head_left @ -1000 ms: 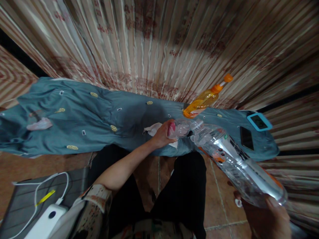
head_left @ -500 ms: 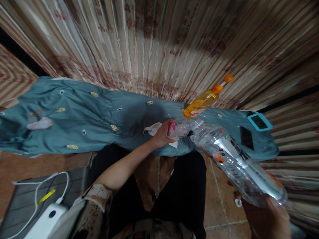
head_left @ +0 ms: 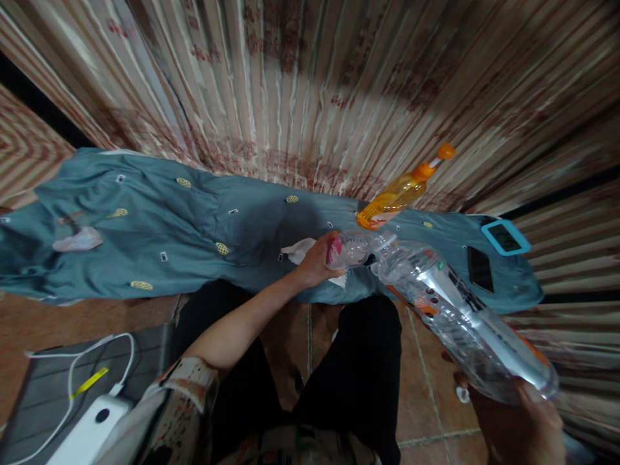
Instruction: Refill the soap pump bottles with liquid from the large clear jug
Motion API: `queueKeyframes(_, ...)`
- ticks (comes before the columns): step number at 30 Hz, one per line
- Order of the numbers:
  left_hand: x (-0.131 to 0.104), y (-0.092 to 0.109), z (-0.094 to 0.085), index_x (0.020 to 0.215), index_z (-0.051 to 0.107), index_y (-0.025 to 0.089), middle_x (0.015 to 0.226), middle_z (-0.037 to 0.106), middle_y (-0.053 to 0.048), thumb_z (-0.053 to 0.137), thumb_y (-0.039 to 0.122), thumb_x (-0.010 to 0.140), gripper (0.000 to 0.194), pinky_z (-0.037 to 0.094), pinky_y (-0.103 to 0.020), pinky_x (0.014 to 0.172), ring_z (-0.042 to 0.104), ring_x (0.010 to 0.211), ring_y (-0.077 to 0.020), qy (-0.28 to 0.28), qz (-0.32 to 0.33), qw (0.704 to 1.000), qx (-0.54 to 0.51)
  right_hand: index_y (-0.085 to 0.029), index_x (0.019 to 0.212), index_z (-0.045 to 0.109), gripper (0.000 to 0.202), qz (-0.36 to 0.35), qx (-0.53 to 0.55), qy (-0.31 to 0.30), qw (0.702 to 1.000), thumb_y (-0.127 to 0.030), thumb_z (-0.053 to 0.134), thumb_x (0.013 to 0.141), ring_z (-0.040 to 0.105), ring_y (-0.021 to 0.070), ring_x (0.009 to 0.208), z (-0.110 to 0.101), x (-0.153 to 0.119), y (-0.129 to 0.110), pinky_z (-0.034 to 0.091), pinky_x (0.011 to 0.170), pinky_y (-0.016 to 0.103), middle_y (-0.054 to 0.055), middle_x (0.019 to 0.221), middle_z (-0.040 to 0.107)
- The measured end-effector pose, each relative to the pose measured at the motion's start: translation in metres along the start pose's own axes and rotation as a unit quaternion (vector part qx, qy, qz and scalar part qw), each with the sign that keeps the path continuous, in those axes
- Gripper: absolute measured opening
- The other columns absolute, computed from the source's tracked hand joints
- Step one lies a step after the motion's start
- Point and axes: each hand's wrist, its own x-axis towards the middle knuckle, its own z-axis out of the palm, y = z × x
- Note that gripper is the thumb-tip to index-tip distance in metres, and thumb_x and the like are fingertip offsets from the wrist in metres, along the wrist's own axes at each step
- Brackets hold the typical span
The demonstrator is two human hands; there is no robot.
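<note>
Barely shifting since earlier, our left hand [head_left: 316, 261] is gripping a small bottle [head_left: 356, 249], right hand [head_left: 527, 413] a large bottle [head_left: 460, 320]; wobbling risks spilling.

Long narrow surface, draped in wrinkled teal fabric with yellow oval prints [head_left: 203, 210]. On it: crumpled pinkish-white scrap [head_left: 78, 239], left end; crumpled white tissue [head_left: 296, 249], front middle, partly covered; translucent amber plastic bottle with orange top [head_left: 393, 197], standing, back edge; flat black rectangular phone [head_left: 480, 269] beside light-blue-framed rectangular device, dark screen [head_left: 506, 237], right end.
</note>
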Motion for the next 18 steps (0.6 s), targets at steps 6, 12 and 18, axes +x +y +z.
queueKeyframes(6, -0.0007, 0.0011, -0.0007, 0.146, 0.038, 0.020, 0.146, 0.053, -0.015, 0.089, 0.031, 0.065, 0.096, 0.041, -0.055, 0.117, 0.053, 0.136, -0.0356, 0.002, 0.011, 1.000, -0.010, -0.034, 0.122, 0.072, 0.063, 0.005, 0.005, 0.006, 1.000, -0.052, 0.085, 0.064, 0.066, 0.0212, 0.078, -0.0018, -0.0005, 0.0018, 0.047, 0.047, 0.026, 0.003, 0.115, 0.065)
queueKeyframes(12, -0.0007, 0.0032, -0.0015, 0.145, 0.039, 0.020, 0.146, 0.054, -0.016, 0.089, 0.031, 0.065, 0.095, 0.041, -0.054, 0.118, 0.053, 0.136, -0.0357, 0.004, 0.011, 1.000, -0.005, -0.036, 0.121, 0.072, 0.063, 0.003, -0.006, 0.006, 1.000, -0.055, 0.085, 0.062, 0.064, 0.0217, 0.079, 0.0000, -0.0008, 0.0013, 0.047, 0.047, 0.027, 0.003, 0.117, 0.064)
queueKeyframes(18, -0.0005, 0.0031, -0.0012, 0.145, 0.038, 0.020, 0.148, 0.053, -0.017, 0.089, 0.030, 0.064, 0.097, 0.040, -0.055, 0.119, 0.052, 0.138, -0.0362, 0.002, 0.003, 1.000, -0.006, -0.034, 0.125, 0.070, 0.064, 0.004, -0.004, 0.005, 1.000, -0.052, 0.084, 0.065, 0.064, 0.0237, 0.083, -0.0030, -0.0008, 0.0035, 0.047, 0.046, 0.027, 0.006, 0.121, 0.062)
